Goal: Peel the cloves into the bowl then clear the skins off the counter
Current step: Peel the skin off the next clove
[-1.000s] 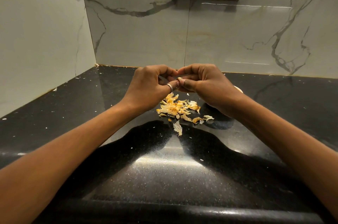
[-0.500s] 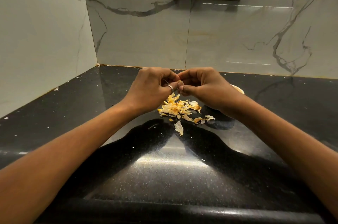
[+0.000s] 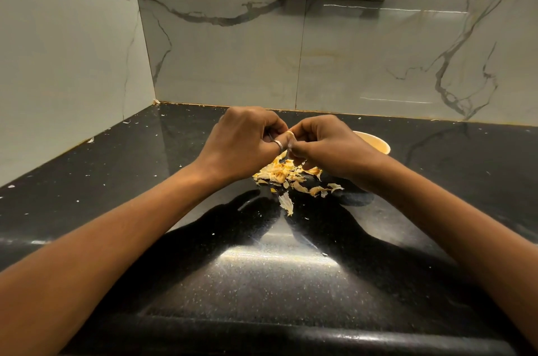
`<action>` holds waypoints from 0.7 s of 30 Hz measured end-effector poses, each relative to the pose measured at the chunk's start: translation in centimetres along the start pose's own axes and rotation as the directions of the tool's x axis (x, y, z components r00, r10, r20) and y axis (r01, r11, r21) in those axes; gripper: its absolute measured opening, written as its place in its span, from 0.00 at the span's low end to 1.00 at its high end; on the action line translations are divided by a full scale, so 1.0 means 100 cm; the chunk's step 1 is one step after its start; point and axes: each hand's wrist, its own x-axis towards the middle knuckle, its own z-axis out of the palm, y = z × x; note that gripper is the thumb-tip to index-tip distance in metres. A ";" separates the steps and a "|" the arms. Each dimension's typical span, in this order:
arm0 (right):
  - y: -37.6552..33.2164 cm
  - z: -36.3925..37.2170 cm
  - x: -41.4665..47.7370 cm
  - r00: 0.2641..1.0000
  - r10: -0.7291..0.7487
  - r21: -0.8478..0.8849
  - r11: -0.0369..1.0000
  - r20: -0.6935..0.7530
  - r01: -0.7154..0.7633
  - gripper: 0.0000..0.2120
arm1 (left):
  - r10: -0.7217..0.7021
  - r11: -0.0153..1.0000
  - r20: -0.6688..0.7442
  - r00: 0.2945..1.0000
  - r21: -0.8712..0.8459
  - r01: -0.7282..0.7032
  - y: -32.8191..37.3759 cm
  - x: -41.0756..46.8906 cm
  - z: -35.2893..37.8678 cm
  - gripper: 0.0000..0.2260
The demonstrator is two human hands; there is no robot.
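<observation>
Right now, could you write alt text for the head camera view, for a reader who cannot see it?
The left hand and the right hand pinch a garlic clove together above a pile of papery skins on a black counter. A pale bowl stands behind the right hand, partly hidden.

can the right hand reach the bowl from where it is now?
Probably yes. The bowl sits on the counter just behind the right hand, with nothing visible between them. That hand pinches a clove together with the left hand, so it would have to carry or release that first.
</observation>
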 end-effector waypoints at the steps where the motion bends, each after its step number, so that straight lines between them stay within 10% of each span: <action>1: 0.000 -0.001 0.000 0.999 0.029 0.042 0.999 0.025 -0.030 0.05 | -0.001 1.000 -0.004 1.000 0.004 0.001 -0.001 0.000 0.000 0.12; 10: -0.004 -0.005 0.000 0.990 0.109 0.186 0.975 0.087 -0.124 0.08 | -0.031 0.998 -0.057 0.998 0.052 0.034 -0.005 0.001 -0.001 0.11; 21: 0.009 0.004 0.001 0.917 -0.388 -0.503 0.813 -0.094 0.292 0.20 | -0.207 0.978 -0.024 0.978 -0.027 0.206 -0.003 0.003 -0.002 0.06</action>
